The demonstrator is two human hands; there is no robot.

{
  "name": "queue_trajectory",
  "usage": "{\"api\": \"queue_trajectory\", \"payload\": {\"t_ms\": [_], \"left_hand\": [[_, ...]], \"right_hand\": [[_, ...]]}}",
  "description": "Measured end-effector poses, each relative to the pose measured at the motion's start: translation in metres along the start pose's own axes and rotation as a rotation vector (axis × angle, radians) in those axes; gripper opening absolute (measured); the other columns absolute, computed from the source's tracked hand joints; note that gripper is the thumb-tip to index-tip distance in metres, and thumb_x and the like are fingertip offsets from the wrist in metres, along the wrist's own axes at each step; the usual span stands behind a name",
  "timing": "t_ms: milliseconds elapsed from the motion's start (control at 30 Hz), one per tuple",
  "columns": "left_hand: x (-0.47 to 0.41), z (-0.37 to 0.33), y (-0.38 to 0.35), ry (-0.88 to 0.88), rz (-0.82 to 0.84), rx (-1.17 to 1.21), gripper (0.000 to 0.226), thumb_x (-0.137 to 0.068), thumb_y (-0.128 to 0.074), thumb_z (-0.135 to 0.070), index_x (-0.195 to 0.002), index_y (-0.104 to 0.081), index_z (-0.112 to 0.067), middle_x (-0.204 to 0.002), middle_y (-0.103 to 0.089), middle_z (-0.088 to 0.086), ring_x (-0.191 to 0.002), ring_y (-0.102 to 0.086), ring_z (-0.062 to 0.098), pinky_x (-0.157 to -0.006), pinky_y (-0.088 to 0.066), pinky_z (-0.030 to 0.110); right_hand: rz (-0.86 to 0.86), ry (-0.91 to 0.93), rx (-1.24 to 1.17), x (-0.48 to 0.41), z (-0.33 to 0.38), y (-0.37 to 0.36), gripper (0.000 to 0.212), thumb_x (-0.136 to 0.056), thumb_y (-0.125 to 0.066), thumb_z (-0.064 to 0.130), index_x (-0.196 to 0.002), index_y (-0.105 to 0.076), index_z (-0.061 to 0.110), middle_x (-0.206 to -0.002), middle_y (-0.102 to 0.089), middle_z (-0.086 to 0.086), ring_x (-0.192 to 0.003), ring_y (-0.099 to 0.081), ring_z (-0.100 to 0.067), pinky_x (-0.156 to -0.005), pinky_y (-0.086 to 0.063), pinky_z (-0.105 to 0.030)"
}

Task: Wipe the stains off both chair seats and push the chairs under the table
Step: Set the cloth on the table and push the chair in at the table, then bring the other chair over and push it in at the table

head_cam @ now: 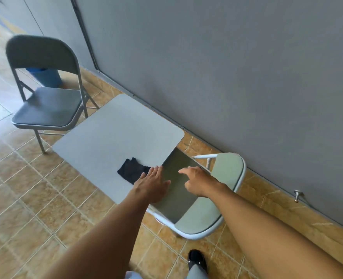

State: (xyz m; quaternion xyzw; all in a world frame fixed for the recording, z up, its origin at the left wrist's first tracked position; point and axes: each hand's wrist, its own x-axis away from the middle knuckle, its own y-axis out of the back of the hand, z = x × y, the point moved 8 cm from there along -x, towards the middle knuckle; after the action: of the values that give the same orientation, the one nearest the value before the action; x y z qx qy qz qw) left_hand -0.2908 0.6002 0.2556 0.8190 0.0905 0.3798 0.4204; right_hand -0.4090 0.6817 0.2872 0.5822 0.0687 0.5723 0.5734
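Note:
A small grey table (110, 133) stands by the wall. A dark cloth (132, 171) lies on its near right part. My left hand (152, 185) is flat with straight fingers over the table's right edge, beside the cloth. My right hand (195, 181) hovers with loosely bent fingers above the seat (178, 198) of the near folding chair (225, 172), whose seat front lies under the table edge. The far folding chair (45, 106) stands apart at the table's left end, its dark seat facing the table.
A grey wall (227, 67) runs along the right behind the table. A blue bin (45, 76) stands behind the far chair. A metal door stop (297, 195) sticks up near the wall. Tiled floor (25, 198) spreads to the left; my shoe (196, 258) is below.

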Motion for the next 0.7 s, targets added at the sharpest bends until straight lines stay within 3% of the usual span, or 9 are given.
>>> {"api": "queue_trajectory", "payload": {"t_ms": [133, 200, 300, 367, 467, 533, 700], "left_hand": [[0.014, 0.068, 0.05, -0.049, -0.022, 0.005, 0.064, -0.099, -0.016, -0.05, -0.151, -0.015, -0.012, -0.161, -0.005, 0.009, -0.148, -0.002, 0.024, -0.118, -0.012, 0.048], [0.02, 0.099, 0.07, -0.076, -0.037, -0.055, 0.059, -0.099, -0.016, -0.044, -0.149, -0.02, -0.013, -0.16, -0.006, 0.011, -0.147, -0.002, 0.026, -0.117, -0.013, 0.049], [0.038, 0.15, 0.103, -0.052, -0.077, -0.048, 0.058, -0.102, -0.017, -0.043, -0.152, -0.011, -0.015, -0.161, 0.001, 0.008, -0.148, 0.003, 0.022, -0.119, -0.007, 0.046], [0.048, 0.184, 0.119, -0.029, -0.098, -0.044, 0.062, -0.101, -0.016, -0.048, -0.152, -0.005, -0.014, -0.161, 0.002, 0.006, -0.147, 0.004, 0.02, -0.12, -0.004, 0.043], [0.041, 0.249, 0.137, 0.038, -0.11, -0.05, 0.069, -0.098, -0.011, -0.055, -0.152, -0.003, -0.013, -0.161, 0.001, 0.005, -0.147, 0.003, 0.018, -0.12, -0.002, 0.042], [0.034, 0.286, 0.149, 0.064, -0.11, -0.087, 0.068, -0.098, -0.01, -0.053, -0.153, -0.002, -0.013, -0.161, 0.001, 0.005, -0.147, 0.004, 0.018, -0.12, -0.002, 0.043], [0.01, 0.363, 0.201, 0.108, -0.14, -0.089, 0.067, -0.099, -0.009, -0.052, -0.153, -0.005, -0.011, -0.161, -0.001, 0.007, -0.147, 0.002, 0.019, -0.12, -0.003, 0.042]], "right_hand": [[0.005, -0.038, 0.019, -0.012, 0.089, -0.019, 0.057, -0.092, -0.048, 0.013, -0.146, -0.04, 0.027, -0.155, -0.037, -0.009, -0.135, -0.044, -0.033, -0.106, -0.042, -0.045], [-0.006, -0.005, 0.016, -0.024, 0.134, -0.027, 0.051, -0.092, -0.051, 0.012, -0.141, -0.044, 0.023, -0.147, -0.043, -0.009, -0.133, -0.045, -0.033, -0.104, -0.042, -0.045], [-0.042, 0.064, 0.046, -0.05, 0.203, -0.037, 0.046, -0.09, -0.053, 0.012, -0.135, -0.043, 0.015, -0.136, -0.046, -0.008, -0.129, -0.044, -0.03, -0.109, -0.038, -0.043], [-0.055, 0.083, 0.057, -0.071, 0.237, -0.042, 0.049, -0.092, -0.052, 0.015, -0.139, -0.038, 0.015, -0.143, -0.042, -0.008, -0.135, -0.04, -0.03, -0.114, -0.035, -0.044], [-0.047, 0.104, 0.089, -0.109, 0.285, -0.044, 0.057, -0.101, -0.035, 0.021, -0.155, -0.017, 0.015, -0.165, -0.014, -0.004, -0.152, -0.012, -0.024, -0.123, -0.014, -0.039], [-0.068, 0.137, 0.121, -0.135, 0.314, -0.039, 0.057, -0.104, -0.026, 0.024, -0.157, -0.008, 0.012, -0.166, -0.005, -0.005, -0.153, -0.002, -0.021, -0.123, -0.004, -0.036], [-0.039, 0.204, 0.18, -0.21, 0.382, -0.022, 0.056, -0.107, -0.019, 0.029, -0.156, -0.005, 0.008, -0.166, -0.002, -0.008, -0.153, 0.0, -0.023, -0.125, -0.004, -0.038]]}}
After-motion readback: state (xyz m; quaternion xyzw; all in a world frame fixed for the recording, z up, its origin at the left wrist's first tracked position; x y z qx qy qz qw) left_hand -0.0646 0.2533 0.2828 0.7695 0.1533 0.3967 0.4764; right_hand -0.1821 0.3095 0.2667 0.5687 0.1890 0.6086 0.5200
